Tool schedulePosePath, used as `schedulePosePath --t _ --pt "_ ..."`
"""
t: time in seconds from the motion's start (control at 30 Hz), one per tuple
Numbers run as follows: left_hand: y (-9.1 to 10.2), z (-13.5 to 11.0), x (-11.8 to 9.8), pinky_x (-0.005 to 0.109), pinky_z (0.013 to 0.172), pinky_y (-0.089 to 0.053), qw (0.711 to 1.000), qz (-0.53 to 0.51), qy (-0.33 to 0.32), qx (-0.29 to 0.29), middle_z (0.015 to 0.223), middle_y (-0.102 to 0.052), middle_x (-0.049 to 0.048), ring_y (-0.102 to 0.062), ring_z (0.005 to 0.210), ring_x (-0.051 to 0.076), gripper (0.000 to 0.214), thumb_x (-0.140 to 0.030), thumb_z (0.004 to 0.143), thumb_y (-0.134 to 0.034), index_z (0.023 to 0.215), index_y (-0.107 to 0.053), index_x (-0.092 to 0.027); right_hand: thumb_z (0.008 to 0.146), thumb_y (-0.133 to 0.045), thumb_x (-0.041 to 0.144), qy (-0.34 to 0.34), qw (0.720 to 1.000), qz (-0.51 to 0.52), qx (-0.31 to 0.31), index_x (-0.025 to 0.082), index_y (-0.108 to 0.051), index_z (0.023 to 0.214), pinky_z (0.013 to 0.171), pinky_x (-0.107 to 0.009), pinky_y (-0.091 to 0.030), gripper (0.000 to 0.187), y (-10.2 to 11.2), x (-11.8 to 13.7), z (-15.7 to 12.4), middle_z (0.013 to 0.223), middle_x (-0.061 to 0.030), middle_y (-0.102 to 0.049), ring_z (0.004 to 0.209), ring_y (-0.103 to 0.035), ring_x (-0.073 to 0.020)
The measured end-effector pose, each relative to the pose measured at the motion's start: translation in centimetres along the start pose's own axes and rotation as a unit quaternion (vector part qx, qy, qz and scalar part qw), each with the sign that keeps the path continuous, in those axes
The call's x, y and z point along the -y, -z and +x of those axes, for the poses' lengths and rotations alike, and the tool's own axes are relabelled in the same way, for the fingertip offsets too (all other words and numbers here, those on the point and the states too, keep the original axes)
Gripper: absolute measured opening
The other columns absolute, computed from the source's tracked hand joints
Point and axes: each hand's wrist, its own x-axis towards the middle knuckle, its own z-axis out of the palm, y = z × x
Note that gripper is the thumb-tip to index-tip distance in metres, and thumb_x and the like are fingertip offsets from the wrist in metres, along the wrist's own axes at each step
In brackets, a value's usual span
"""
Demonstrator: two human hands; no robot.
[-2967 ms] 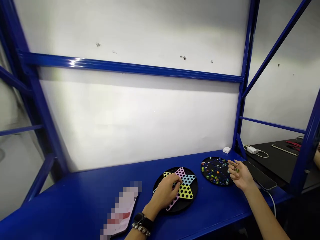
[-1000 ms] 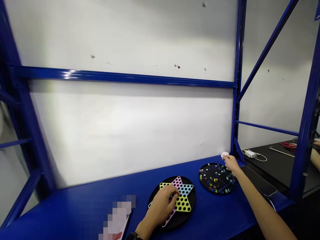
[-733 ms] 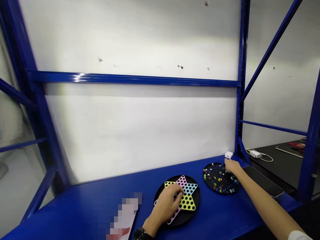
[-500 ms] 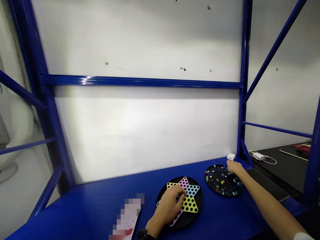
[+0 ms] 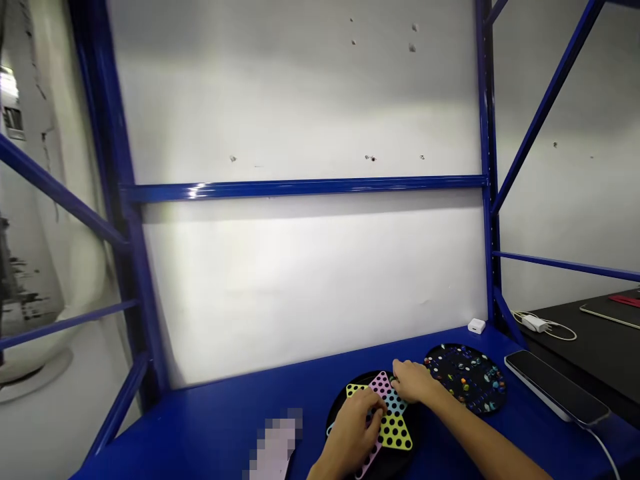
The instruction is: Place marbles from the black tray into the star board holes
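Note:
A round black board with a pastel star of holes (image 5: 387,427) lies on the blue shelf (image 5: 215,433). My left hand (image 5: 353,427) rests on the star's left side, fingers curled down onto it. My right hand (image 5: 411,381) hovers over the star's upper right point, its fingers pinched together on something too small to make out. To the right sits a round black tray of coloured marbles (image 5: 465,385).
A phone (image 5: 555,395) with a cable lies right of the tray. A small white charger (image 5: 477,326) stands by the wall. A blurred flat object (image 5: 275,450) lies at the front left. A black table with a white adapter (image 5: 536,323) is at far right.
My right hand has come left from the far edge of the marble tray to the star board. The left hand stays on the board. The camera has tilted up and left.

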Motion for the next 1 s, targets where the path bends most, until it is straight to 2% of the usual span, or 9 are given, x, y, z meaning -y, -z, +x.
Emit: schedulePosePath --t 0.17,0.37,0.57,0.7,0.8,0.87,1.0 --pt "0.2 0.0 -0.1 0.036 0.089 -0.049 1.0 -0.002 0.0 0.0 0.096 -0.073 0.0039 -0.065 0.096 0.023 0.022 -0.021 0.091 -0.047 0.087 -0.068 -0.025 0.097 -0.047 0.028 0.01 0.999 0.002 -0.036 0.016 -0.063 0.118 0.084 -0.04 -0.05 0.028 0.0 0.1 0.7 0.113 -0.0179 -0.072 0.106 -0.069 -0.0323" --pt "0.3 -0.1 -0.3 0.036 0.09 -0.049 1.0 -0.003 0.001 0.002 0.097 -0.073 0.0042 -0.065 0.096 0.023 0.023 -0.02 0.091 -0.046 0.088 -0.068 -0.024 0.101 -0.039 0.031 0.041 0.996 -0.019 -0.08 0.017 -0.063 0.113 0.08 -0.037 -0.047 0.03 -2.0 0.7 2.2 0.109 -0.0157 -0.073 0.1 -0.07 -0.0305" --pt "0.2 0.1 -0.4 0.035 0.087 -0.049 1.0 0.006 -0.003 0.002 0.095 -0.073 0.0032 -0.065 0.093 0.023 0.022 -0.02 0.092 -0.047 0.086 -0.068 -0.024 0.1 -0.04 0.032 0.041 0.993 0.015 -0.114 0.022 -0.061 0.105 0.077 -0.032 -0.043 0.024 -2.6 -0.1 1.6 0.11 -0.0087 -0.068 0.091 -0.068 -0.023" --pt "0.2 0.2 -0.4 0.034 0.086 -0.049 1.0 0.01 -0.004 0.002 0.093 -0.073 0.0032 -0.065 0.092 0.023 0.021 -0.02 0.092 -0.048 0.085 -0.068 -0.024 0.097 -0.042 0.032 0.053 0.993 0.01 -0.107 0.021 -0.06 0.109 0.075 -0.032 -0.042 0.024 -2.5 0.0 1.0 0.117 -0.0098 -0.063 0.087 -0.066 -0.0219" --pt "0.3 0.2 -0.4 0.035 0.086 -0.049 1.0 0.007 -0.006 0.002 0.094 -0.073 0.004 -0.066 0.093 0.023 0.022 -0.021 0.091 -0.047 0.086 -0.068 -0.024 0.096 -0.044 0.031 0.065 0.992 0.027 -0.102 0.021 -0.061 0.108 0.076 -0.032 -0.043 0.023 -2.2 0.0 0.8 0.115 -0.0091 -0.062 0.087 -0.066 -0.0218" --pt "0.3 0.1 -0.4 0.036 0.087 -0.05 1.0 0.003 -0.003 0.004 0.095 -0.073 0.0047 -0.066 0.094 0.023 0.023 -0.022 0.092 -0.046 0.086 -0.068 -0.024 0.097 -0.044 0.032 0.05 0.99 0.063 -0.116 0.022 -0.062 0.105 0.078 -0.032 -0.042 0.022 -1.3 -0.6 0.8 0.112 -0.0072 -0.064 0.089 -0.065 -0.0211" --pt "0.3 0.1 -0.4 0.036 0.089 -0.05 1.0 0.002 0.001 0.006 0.096 -0.073 0.0048 -0.066 0.095 0.024 0.023 -0.023 0.092 -0.045 0.086 -0.068 -0.024 0.101 -0.041 0.033 -0.041 0.975 0.127 -0.177 0.021 -0.062 0.101 0.081 -0.03 -0.042 0.025 1.4 -4.7 0.7 0.112 -0.0076 -0.065 0.099 -0.063 -0.0212"
